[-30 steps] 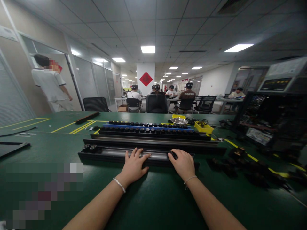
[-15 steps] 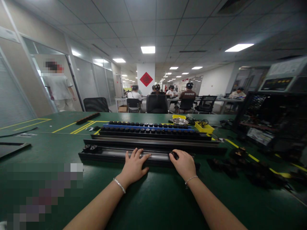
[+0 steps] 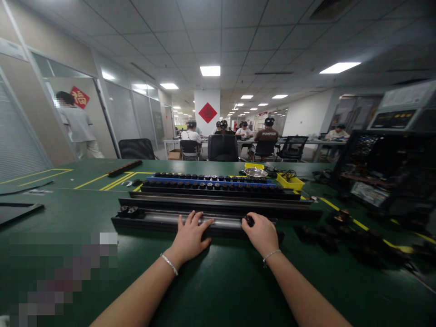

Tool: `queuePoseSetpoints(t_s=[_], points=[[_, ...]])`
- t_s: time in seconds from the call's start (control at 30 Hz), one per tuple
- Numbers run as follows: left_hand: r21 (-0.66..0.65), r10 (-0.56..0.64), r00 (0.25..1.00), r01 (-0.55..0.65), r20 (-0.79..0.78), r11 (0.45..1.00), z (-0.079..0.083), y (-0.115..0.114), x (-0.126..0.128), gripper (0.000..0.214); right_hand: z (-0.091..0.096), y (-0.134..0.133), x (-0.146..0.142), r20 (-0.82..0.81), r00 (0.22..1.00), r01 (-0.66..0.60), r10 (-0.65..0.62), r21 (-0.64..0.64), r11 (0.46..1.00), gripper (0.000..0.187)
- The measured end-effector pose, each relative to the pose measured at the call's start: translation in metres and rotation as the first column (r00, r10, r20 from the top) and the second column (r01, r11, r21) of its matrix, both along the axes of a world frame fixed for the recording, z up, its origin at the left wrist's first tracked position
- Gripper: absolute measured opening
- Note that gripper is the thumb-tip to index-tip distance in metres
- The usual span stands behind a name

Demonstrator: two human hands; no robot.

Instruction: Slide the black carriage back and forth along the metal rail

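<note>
A long black rail [image 3: 146, 220] lies across the green table in front of me. My left hand [image 3: 189, 236] rests flat on the rail's middle, fingers spread. My right hand [image 3: 261, 234] is curled at the rail further right, its fingertips pinching a small black part [image 3: 250, 220] seated on the rail. Two small black parts [image 3: 128, 211] sit at the rail's left end. Behind it lies a second black rail [image 3: 218, 201], then a rail with a blue strip [image 3: 211, 180] carrying a row of several black parts.
Loose black parts [image 3: 354, 238] lie scattered at the right. A yellow tray [image 3: 289, 181] and a metal bowl [image 3: 255, 172] stand behind the rails. A dark machine [image 3: 384, 168] fills the right side. A person [image 3: 76, 125] stands by the left wall; others sit at far tables.
My hands have hardly moved; the right hand has shifted slightly right along the rail. The person at the left wall has walked further away, uncovering a red sign.
</note>
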State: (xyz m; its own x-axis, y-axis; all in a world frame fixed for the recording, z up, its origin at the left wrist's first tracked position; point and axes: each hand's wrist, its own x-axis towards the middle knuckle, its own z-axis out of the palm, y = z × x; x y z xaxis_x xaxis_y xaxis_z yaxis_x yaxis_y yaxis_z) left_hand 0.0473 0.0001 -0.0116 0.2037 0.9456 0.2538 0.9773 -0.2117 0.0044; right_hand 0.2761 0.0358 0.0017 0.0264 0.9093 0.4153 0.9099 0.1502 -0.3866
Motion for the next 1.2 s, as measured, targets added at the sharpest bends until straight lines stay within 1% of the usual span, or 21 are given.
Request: queuePoseSetpoints(t_s=[0.17,0.3,0.5,0.7,0.83,1.03,1.2], points=[[0.026,-0.013,1.0,0.013,-0.002,1.0,-0.001,0.0,-0.001,0.057,-0.001,0.001,0.001,-0.025,1.0,0.0,0.001,0.011,1.0,0.029],[0.015,-0.004,1.0,0.004,-0.01,1.0,0.0,0.0,0.0,0.058,-0.001,0.001,0.005,-0.042,0.998,0.04,-0.04,-0.004,0.999,0.027],[0.01,-0.001,1.0,0.001,-0.01,1.0,0.001,-0.001,0.001,0.058,0.001,-0.001,0.007,0.0,0.998,0.064,-0.064,0.009,0.998,0.026],[0.025,-0.004,1.0,0.005,-0.009,1.0,-0.002,0.001,0.0,0.057,0.0,-0.002,0.011,0.019,0.999,0.044,-0.045,0.025,0.999,0.027],[0.038,-0.016,1.0,0.017,-0.005,0.999,-0.004,0.001,-0.002,0.057,-0.002,-0.001,0.011,0.014,0.998,0.059,-0.06,0.049,0.997,0.026],[0.056,-0.035,0.999,0.035,-0.005,0.998,-0.005,0.002,-0.004,0.057,-0.001,-0.001,0.008,0.007,0.995,0.1,-0.1,0.022,0.995,0.024],[0.062,-0.032,0.999,0.032,-0.007,0.998,-0.006,0.002,-0.004,0.057,0.0,0.002,0.015,-0.003,0.991,0.133,-0.133,-0.021,0.991,0.024]])
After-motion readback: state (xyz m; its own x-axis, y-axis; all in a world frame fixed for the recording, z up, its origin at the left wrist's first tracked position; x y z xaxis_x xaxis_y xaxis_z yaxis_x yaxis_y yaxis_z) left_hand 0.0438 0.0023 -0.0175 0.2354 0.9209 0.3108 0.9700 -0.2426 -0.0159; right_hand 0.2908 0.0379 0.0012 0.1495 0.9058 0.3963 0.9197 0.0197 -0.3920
